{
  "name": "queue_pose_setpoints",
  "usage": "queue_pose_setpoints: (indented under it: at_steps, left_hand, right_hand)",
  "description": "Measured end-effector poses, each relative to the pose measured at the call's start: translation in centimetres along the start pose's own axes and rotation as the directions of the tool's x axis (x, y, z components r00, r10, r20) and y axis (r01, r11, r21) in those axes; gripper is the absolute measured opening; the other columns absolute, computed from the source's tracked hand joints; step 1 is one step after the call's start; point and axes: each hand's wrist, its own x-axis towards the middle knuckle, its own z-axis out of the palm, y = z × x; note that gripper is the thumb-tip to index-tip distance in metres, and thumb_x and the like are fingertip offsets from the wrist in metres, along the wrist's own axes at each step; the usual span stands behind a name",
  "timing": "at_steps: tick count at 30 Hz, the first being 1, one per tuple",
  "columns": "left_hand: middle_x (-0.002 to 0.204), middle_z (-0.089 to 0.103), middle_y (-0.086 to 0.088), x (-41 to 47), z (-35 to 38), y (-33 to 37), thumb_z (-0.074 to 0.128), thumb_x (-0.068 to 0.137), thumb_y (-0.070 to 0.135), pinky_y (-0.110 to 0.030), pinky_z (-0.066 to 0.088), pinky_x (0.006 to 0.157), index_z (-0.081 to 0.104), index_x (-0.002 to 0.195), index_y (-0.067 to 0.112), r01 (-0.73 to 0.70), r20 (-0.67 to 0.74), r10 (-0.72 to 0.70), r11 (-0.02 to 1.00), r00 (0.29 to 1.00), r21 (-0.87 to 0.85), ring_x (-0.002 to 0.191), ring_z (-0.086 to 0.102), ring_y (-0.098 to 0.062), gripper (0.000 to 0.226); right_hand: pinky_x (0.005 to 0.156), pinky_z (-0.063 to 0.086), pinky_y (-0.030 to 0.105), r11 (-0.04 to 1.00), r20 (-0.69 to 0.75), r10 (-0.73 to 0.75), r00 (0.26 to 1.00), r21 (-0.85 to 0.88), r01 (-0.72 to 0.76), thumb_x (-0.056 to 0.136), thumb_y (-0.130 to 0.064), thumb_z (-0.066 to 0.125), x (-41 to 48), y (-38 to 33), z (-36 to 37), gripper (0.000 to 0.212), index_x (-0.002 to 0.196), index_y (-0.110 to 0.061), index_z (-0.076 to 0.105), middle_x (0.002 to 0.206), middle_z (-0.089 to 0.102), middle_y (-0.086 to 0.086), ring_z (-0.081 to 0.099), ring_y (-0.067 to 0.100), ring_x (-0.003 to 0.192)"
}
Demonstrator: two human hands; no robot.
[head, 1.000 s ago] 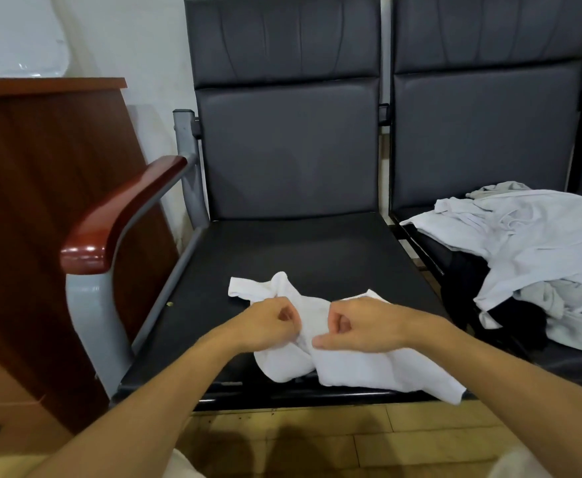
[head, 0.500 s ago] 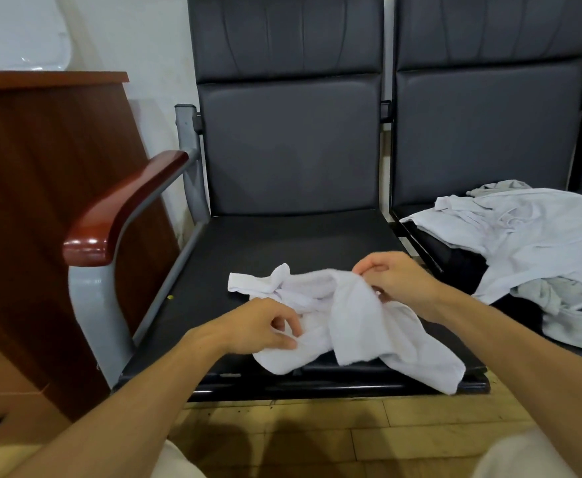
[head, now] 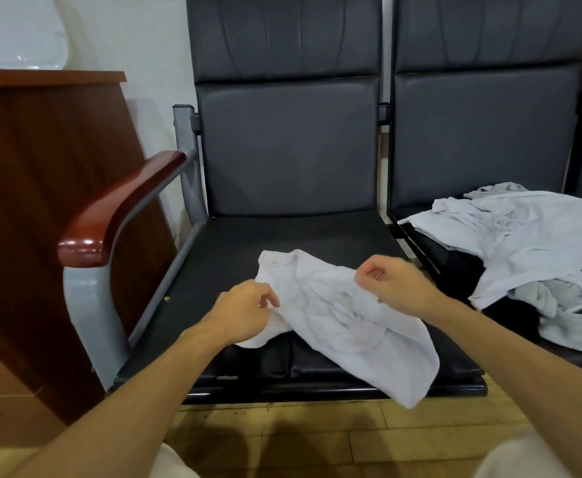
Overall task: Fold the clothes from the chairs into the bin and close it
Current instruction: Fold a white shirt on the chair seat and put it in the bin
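A crumpled white garment [head: 337,315] lies on the black seat of the left chair [head: 241,243], one end hanging over the front edge. My left hand [head: 244,308] pinches its left edge low over the seat. My right hand [head: 389,281] grips the cloth's upper right part and holds it lifted above the seat. A heap of white and grey clothes [head: 531,250] covers the seat of the right chair [head: 489,125]. No bin is in view.
A brown wooden armrest [head: 117,208] on a grey metal frame juts out at the left. A reddish wooden cabinet [head: 34,201] stands beside it. Wooden floor [head: 317,439] runs along the bottom, with my pale-trousered knees at the lower corners.
My hands have drawn apart: the right one rose and went right with the cloth, spreading it. The left hand stayed low on the left edge.
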Motion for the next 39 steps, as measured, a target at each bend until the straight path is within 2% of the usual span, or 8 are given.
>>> queue_pose_setpoints:
  at_steps: [5,11,17,22,25,32,36,39]
  left_hand:
    - [0.112,0.058,0.009,0.0,1.3,1.8,0.057,0.093,0.036,-0.029,0.045,0.095,0.066,0.114,0.024,-0.137,0.155,0.148,0.988,0.977,-0.075,0.108,0.053,-0.01,0.025]
    - [0.098,0.065,0.012,0.3,1.2,1.2,0.059,0.093,0.028,-0.025,0.05,0.085,0.07,0.101,0.021,-0.149,0.088,0.16,0.981,0.983,-0.122,0.093,0.059,-0.007,0.015]
    - [0.087,0.065,0.011,0.2,0.1,0.4,0.057,0.091,0.024,-0.028,0.051,0.079,0.069,0.086,0.022,-0.054,0.097,0.067,0.989,0.993,-0.137,0.084,0.061,-0.01,0.012]
    - [0.058,0.039,0.003,-0.4,-0.3,0.7,0.05,0.077,0.029,-0.034,0.032,0.062,0.038,0.051,0.018,0.0,0.215,0.044,0.979,0.976,-0.203,0.061,0.034,-0.017,0.03]
    - [0.06,0.051,-0.004,-0.7,-0.5,1.7,0.049,0.068,0.03,-0.029,0.038,0.059,0.055,0.051,0.017,0.032,0.265,0.032,0.972,0.964,-0.234,0.058,0.042,-0.017,0.022]
    - [0.097,0.055,0.007,1.4,1.0,4.2,0.047,0.093,0.014,-0.028,0.047,0.076,0.054,0.121,0.025,-0.012,-0.147,-0.022,0.973,0.989,-0.231,0.083,0.054,-0.012,0.031]
    - [0.138,0.041,0.001,3.7,2.7,4.5,0.049,0.099,0.019,-0.03,0.036,0.103,0.04,0.142,0.02,-0.132,-0.149,0.109,0.978,0.983,-0.161,0.126,0.042,-0.02,0.044]
    - [0.111,0.055,-0.001,4.6,3.2,4.7,0.048,0.1,0.026,-0.039,0.041,0.095,0.061,0.106,0.014,-0.161,-0.111,0.159,0.987,0.981,-0.01,0.108,0.053,-0.025,0.019]
  right_hand:
    - [0.081,0.048,0.021,0.955,0.553,-0.013,0.833,-0.241,0.174,0.079,-0.049,0.074,-1.5,-1.8,1.9,0.035,0.103,-0.031,0.057,0.099,0.059,-0.013,0.057,0.007,0.092]
    - [0.051,0.036,0.017,0.981,0.32,-0.121,0.94,-0.107,0.162,0.09,-0.024,0.064,-0.5,-0.9,2.3,0.025,0.069,-0.017,0.055,0.058,0.044,-0.009,0.043,0.004,0.048]
    - [0.074,0.053,0.039,0.9,-0.118,0.24,0.964,0.4,-0.175,0.095,-0.016,0.049,0.8,-0.1,0.4,0.013,0.09,-0.012,0.06,0.086,0.064,0.009,0.066,0.026,0.082]
    - [0.089,0.053,0.047,0.605,-0.085,0.49,0.867,0.75,-0.268,0.099,-0.011,0.04,0.5,-0.3,-0.9,0.021,0.115,-0.011,0.055,0.104,0.065,0.01,0.067,0.031,0.094]
    - [0.075,0.054,0.045,0.403,0.06,0.481,0.875,0.871,-0.281,0.103,-0.011,0.036,-0.2,-1.2,-0.9,0.023,0.115,-0.003,0.054,0.108,0.066,0.018,0.065,0.036,0.099]
    - [0.078,0.052,0.039,0.365,0.194,0.37,0.909,0.869,-0.334,0.102,-0.017,0.042,-0.4,-1.9,-0.9,0.034,0.13,-0.001,0.054,0.125,0.062,0.017,0.061,0.032,0.112]
    - [0.071,0.048,0.037,0.353,0.234,0.224,0.946,0.885,-0.303,0.101,-0.016,0.042,-0.5,-2.2,-1.9,0.032,0.085,-0.009,0.069,0.087,0.07,0.01,0.069,0.024,0.082]
    - [0.064,0.047,0.033,0.352,0.251,0.133,0.959,0.893,-0.282,0.1,-0.015,0.042,-0.7,-1.8,-2.5,0.047,0.06,-0.013,0.068,0.065,0.064,0.004,0.066,0.017,0.06]
